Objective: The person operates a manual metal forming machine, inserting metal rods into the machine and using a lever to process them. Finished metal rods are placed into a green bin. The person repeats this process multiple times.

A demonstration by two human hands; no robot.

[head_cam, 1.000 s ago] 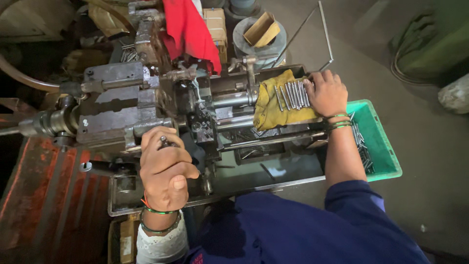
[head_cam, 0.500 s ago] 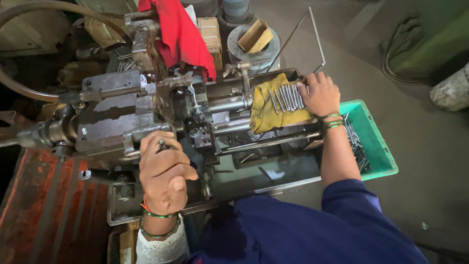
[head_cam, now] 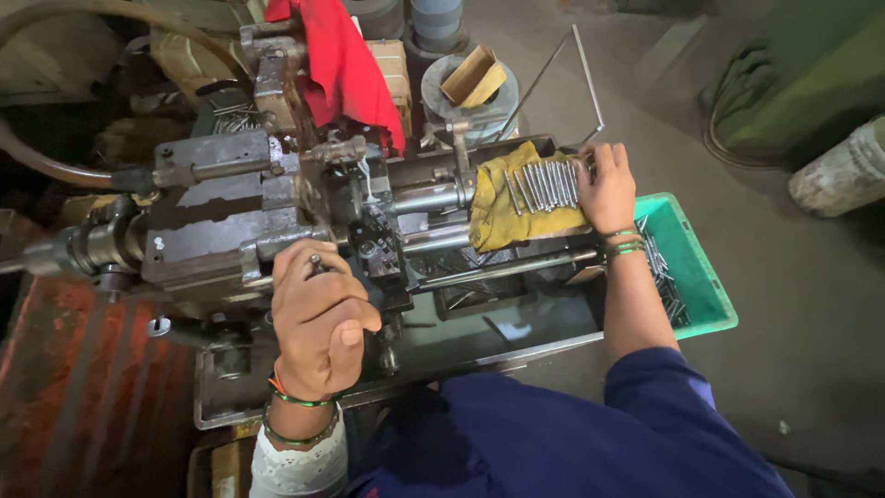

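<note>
2 hands are at work here, and going from left to right you meet first the rusty red floor plate (head_cam: 64,387), then the grey machine (head_cam: 212,231) with its oily cast body; your left hand (head_cam: 318,318) sits at the front of it, clenched tight around a small dark lever handle (head_cam: 316,267), thumb tucked over the fingers; that handle is steel, stiff and probably greasy, so a full fist low on the knob is the sound place to hold it. Above the machine hangs a red rag (head_cam: 346,60), soft and crumpled; beside it stands a grey round tub (head_cam: 461,88) with a folded piece of cardboard inside.

Further right lies a yellow cloth (head_cam: 502,207), limp and stained, spread over the machine bed; on it rests a row of thin metal pins (head_cam: 544,184), side by side and roughly parallel. Your right hand (head_cam: 607,189) lies over the right end of that row, fingers bent down onto the pins; I cannot tell whether it has pinched 1 or merely touches them. These pins look light, rigid and smooth, likely slick with oil; take 1 near its middle between thumb and forefinger. Beyond your wrist sits a green plastic crate (head_cam: 710,286) on the concrete floor, holding more such pins.
</note>
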